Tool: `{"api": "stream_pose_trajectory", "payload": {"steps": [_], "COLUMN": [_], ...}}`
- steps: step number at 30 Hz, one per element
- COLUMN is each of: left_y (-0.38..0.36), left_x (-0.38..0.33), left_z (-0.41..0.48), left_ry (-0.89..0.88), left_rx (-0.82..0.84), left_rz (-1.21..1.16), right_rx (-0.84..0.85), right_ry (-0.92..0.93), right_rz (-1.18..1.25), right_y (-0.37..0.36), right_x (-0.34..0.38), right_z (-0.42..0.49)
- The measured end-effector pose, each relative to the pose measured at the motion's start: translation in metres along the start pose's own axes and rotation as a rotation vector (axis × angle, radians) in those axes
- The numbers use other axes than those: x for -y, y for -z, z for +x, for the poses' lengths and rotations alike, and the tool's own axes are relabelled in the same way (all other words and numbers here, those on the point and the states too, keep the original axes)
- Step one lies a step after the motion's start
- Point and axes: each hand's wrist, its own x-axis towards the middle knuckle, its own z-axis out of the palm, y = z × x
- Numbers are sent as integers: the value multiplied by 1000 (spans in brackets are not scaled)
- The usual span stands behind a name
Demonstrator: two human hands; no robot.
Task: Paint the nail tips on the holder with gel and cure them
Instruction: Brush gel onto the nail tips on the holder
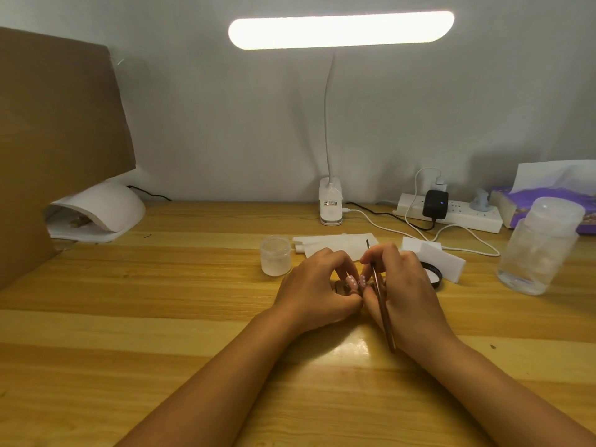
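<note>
Wooden desk [129,317] spreads broad at six o'clock; left hand [314,287] clasps holder [342,288], right hand [404,285] grips brush [383,317] (jar [275,255] at eleven).

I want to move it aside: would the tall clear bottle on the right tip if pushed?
Likely: the bottle is tall for its base, so a high push may tip it. It looks like thin clear plastic, so probably light, not fragile.

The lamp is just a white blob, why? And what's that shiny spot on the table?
Head view: the lit lamp bar is overexposed, so it shows no detail; head view: its light bounces off the glossy table as glare, beside the near end of the brush.
</note>
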Motion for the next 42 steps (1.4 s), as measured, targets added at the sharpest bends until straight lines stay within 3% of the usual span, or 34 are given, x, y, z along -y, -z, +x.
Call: {"api": "stream_pose_trajectory", "payload": {"steps": [21, 42], "left_y": [-4, -4], "left_x": [10, 9], "left_z": [5, 6], "left_ry": [52, 146], "left_rx": [-80, -164], "left_rz": [-15, 81], "right_rx": [-116, -88], "right_ry": [-70, -41], "right_rz": [-69, -24], "right_y": [-1, 3], "right_x": [-1, 4], "right_z": [0, 0]}}
